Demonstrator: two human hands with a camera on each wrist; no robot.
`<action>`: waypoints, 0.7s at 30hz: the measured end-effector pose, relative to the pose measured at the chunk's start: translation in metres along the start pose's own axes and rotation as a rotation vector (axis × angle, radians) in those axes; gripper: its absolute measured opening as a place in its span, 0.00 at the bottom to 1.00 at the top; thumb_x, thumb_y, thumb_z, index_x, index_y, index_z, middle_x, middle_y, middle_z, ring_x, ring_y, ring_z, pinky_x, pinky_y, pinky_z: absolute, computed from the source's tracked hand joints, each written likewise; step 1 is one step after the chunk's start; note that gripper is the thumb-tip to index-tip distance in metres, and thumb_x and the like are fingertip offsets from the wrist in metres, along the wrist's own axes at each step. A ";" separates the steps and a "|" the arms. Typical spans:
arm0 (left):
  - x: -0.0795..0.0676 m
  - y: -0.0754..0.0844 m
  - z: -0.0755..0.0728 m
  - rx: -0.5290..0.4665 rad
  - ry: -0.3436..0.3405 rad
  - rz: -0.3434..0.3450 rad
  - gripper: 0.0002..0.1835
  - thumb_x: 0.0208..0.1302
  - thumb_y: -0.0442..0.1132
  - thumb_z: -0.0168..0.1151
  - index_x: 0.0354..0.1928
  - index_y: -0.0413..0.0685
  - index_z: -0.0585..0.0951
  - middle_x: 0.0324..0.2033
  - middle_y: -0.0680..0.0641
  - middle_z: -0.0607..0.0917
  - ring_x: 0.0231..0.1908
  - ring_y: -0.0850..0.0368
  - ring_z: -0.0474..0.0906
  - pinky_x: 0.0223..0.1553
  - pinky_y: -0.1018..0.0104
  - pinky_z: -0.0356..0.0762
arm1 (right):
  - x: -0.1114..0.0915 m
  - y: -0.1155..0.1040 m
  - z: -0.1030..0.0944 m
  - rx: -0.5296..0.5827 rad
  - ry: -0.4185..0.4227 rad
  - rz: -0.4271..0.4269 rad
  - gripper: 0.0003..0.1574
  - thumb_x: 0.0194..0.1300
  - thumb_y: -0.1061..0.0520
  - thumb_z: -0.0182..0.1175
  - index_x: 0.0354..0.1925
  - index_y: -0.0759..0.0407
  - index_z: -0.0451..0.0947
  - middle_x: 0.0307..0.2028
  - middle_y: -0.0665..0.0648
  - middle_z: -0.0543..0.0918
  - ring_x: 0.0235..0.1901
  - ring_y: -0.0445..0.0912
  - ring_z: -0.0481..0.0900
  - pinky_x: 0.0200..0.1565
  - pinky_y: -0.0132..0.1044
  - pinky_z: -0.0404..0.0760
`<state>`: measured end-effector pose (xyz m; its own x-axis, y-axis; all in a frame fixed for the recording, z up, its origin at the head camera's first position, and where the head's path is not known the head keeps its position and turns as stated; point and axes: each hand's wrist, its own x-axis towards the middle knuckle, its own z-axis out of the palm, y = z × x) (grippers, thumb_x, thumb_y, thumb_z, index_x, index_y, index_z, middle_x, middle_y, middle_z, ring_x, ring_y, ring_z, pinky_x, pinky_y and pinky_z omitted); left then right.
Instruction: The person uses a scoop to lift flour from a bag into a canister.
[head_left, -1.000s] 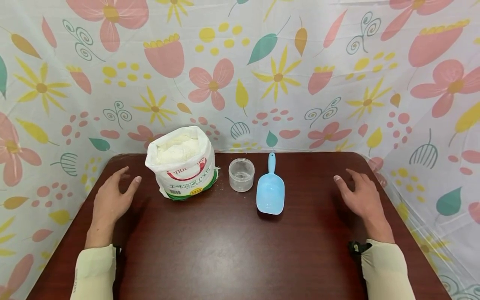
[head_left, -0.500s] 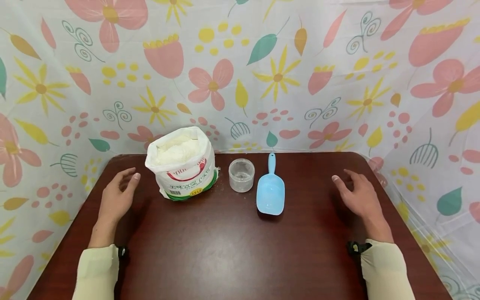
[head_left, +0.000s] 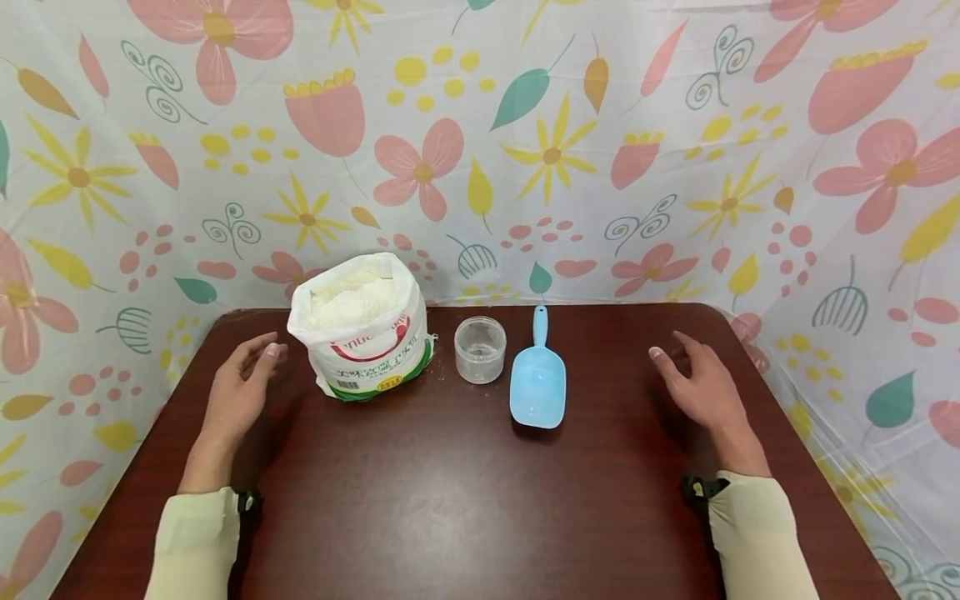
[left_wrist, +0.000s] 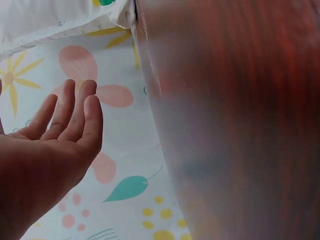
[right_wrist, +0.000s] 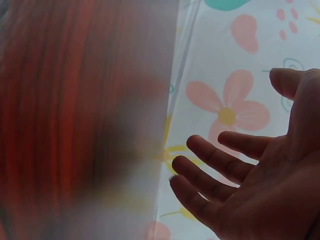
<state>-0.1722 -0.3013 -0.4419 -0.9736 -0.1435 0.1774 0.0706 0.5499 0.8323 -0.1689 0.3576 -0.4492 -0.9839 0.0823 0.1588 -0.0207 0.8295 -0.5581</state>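
Left hand (head_left: 238,390), right hand (head_left: 707,392): fingers parted, nothing gripped; light-blue oblong plastic scoop (head_left: 537,388): best lifted level, by its handle (head_left: 540,327)

On the table (head_left: 450,517), taking the jar (head_left: 480,354) as the clock's centre, the bag (head_left: 375,358) with powder (head_left: 352,302) in it stands near at nine o'clock, and the scoop (head_left: 538,383) lies just beside at three, its handle (head_left: 540,327) toward twelve. The left hand (head_left: 238,387) is beyond the bag, between eight and nine; the right hand (head_left: 701,383) is beyond the scoop, near three. Behind everything, at twelve, hangs the cloth (head_left: 450,125).
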 end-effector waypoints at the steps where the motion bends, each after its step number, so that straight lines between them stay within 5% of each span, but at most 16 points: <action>1: 0.000 -0.001 0.000 0.005 -0.005 0.005 0.32 0.84 0.60 0.47 0.79 0.50 0.69 0.67 0.40 0.81 0.65 0.47 0.78 0.53 0.77 0.72 | 0.001 -0.001 0.001 0.002 0.000 -0.004 0.49 0.83 0.33 0.48 0.80 0.69 0.57 0.63 0.76 0.73 0.63 0.72 0.72 0.60 0.72 0.68; 9: 0.002 -0.002 0.001 -0.034 -0.031 0.037 0.31 0.85 0.57 0.48 0.81 0.53 0.66 0.70 0.40 0.78 0.67 0.60 0.75 0.58 0.74 0.70 | 0.006 -0.011 0.011 0.027 -0.014 -0.017 0.48 0.83 0.34 0.48 0.80 0.68 0.58 0.67 0.77 0.70 0.65 0.72 0.69 0.62 0.72 0.67; 21: 0.006 0.001 0.010 -0.426 -0.146 0.167 0.28 0.86 0.40 0.47 0.82 0.43 0.60 0.70 0.46 0.73 0.68 0.61 0.72 0.66 0.76 0.69 | 0.016 -0.028 0.023 0.062 -0.024 0.015 0.50 0.82 0.31 0.45 0.77 0.70 0.62 0.69 0.76 0.69 0.66 0.71 0.69 0.63 0.71 0.67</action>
<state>-0.1805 -0.2934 -0.4457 -0.9595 0.0525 0.2769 0.2818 0.1655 0.9451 -0.1884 0.3231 -0.4493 -0.9881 0.0803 0.1309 -0.0163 0.7927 -0.6094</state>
